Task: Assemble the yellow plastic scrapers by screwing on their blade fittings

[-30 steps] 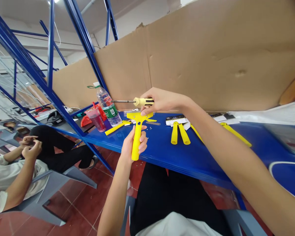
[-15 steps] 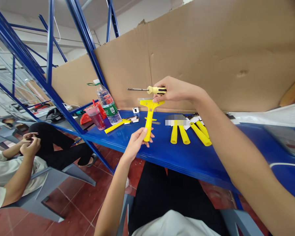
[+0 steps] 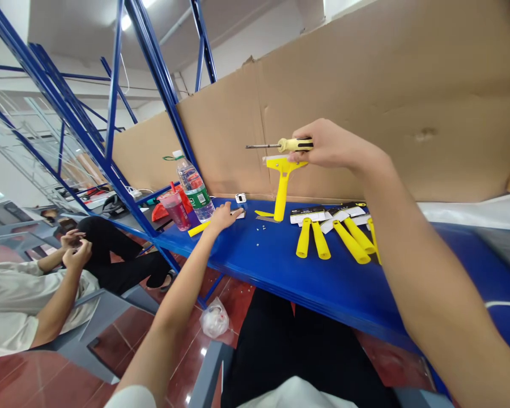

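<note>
My right hand point(image 3: 325, 144) is raised in front of the cardboard, closed round a screwdriver point(image 3: 284, 145) whose shaft points left. The same fingers pinch the head of a yellow scraper point(image 3: 281, 187), which hangs with its handle down and its blade edge up. My left hand point(image 3: 224, 217) reaches across the table to another yellow scraper point(image 3: 199, 228), covering its head end; the fingers look stretched out over it. Under the hanging scraper lie a flat metal blade point(image 3: 267, 219) and a thin yellow piece point(image 3: 261, 213). Several tiny screws point(image 3: 258, 244) are scattered nearby.
Several yellow scrapers point(image 3: 321, 241) with card sleeves lie on the blue table point(image 3: 246, 255) at right. A water bottle point(image 3: 198, 195) and red-strawed cup point(image 3: 176, 209) stand at left. A small white device point(image 3: 240, 198) is by the cardboard point(image 3: 365, 85). Another person point(image 3: 59, 294) sits left.
My left hand has let go of the raised scraper's handle and moved left to the scraper lying near the bottle. My right hand still holds the screwdriver and the raised scraper.
</note>
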{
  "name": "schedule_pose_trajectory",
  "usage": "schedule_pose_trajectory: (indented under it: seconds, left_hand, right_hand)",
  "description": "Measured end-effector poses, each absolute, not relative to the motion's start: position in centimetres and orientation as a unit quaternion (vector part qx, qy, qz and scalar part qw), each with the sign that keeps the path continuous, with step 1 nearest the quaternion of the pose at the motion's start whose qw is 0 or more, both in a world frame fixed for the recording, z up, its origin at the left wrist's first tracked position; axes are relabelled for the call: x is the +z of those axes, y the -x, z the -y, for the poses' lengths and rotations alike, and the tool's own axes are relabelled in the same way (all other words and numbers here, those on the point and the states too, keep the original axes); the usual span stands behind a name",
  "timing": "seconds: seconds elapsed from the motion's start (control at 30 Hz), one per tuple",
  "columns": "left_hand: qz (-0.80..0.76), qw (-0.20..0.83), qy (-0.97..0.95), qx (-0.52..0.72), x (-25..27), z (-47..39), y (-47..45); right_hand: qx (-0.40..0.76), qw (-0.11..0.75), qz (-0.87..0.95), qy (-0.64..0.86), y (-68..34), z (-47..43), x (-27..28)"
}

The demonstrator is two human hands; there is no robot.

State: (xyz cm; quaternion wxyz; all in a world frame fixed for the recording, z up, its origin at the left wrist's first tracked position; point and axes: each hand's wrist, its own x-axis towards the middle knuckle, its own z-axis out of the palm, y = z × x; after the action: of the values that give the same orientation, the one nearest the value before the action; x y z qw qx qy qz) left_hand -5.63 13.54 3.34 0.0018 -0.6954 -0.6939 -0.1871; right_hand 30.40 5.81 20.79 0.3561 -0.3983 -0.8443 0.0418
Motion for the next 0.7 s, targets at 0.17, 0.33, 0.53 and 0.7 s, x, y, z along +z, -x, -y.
schedule_pose_trajectory:
  seconds: [0.17, 0.33, 0.53, 0.7]
  left_hand:
    - [0.740, -0.008, 0.670, -0.062, 4.8, -18.0, 4.1]
    - [0.730, 0.028, 0.676, -0.095, 5.6, -17.9, 2.7]
    - [0.708, 0.092, 0.638, -0.287, 7.5, -14.4, 1.9]
    - [0.433, -0.229, 0.482, -0.727, 4.5, -7.9, 0.3]
  right_hand:
    - [0.009, 0.345, 0.851, 0.394, -30.6, -5.5, 21.1]
    - [0.005, 0.347, 0.851, 0.393, -31.0, -6.1, 21.4]
    - [0.029, 0.396, 0.839, 0.373, -31.7, -6.5, 21.4]
    - [0.064, 0.482, 0.798, 0.356, -31.1, -5.5, 21.6]
